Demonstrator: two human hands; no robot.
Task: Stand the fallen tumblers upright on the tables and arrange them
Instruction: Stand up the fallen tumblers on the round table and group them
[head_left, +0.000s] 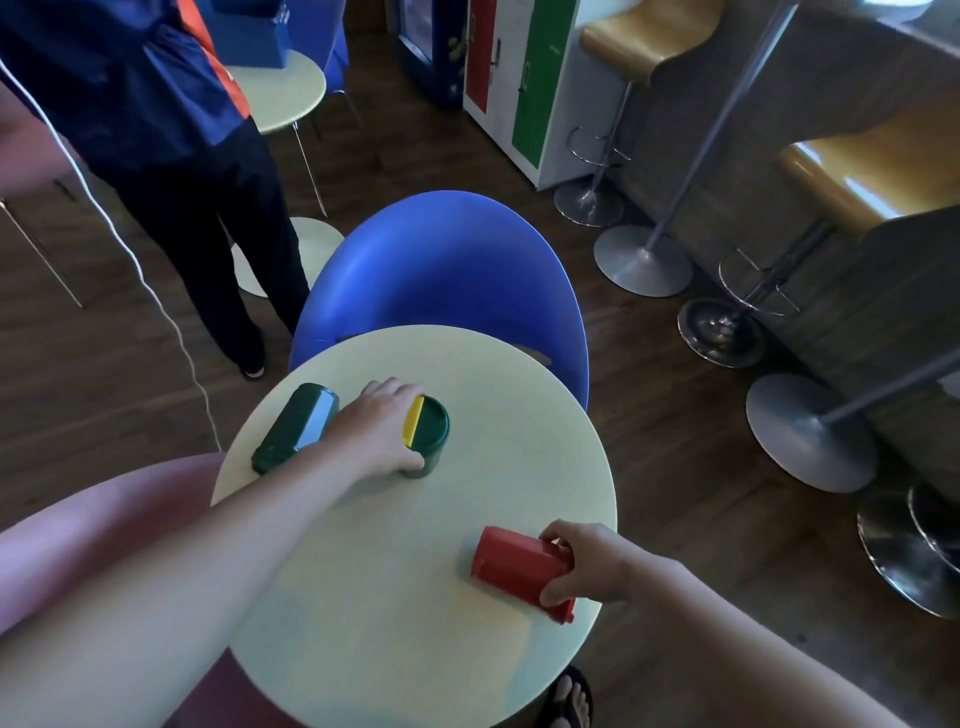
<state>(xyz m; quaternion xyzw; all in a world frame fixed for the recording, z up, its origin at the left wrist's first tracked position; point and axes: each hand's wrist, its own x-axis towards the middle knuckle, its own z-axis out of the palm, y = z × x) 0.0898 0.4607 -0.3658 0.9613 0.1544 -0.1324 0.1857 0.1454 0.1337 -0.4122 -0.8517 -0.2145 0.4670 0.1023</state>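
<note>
On the round pale table (395, 597) a dark green tumbler with a yellow flip lid (428, 434) stands upright near the middle. My left hand (376, 431) is wrapped around its side. Left of that hand a second dark green tumbler (293, 428) lies on its side near the table's left edge. At the right edge a red tumbler (514, 566) lies tipped over, and my right hand (587, 564) grips its lid end.
A blue chair (447, 270) stands at the table's far side and a pink chair (104, 519) at the near left. A person in dark blue clothes (171, 156) stands at the left. Bar stools (649, 41) and pole bases line the right. My sandalled foot (569, 701) is under the table's near edge.
</note>
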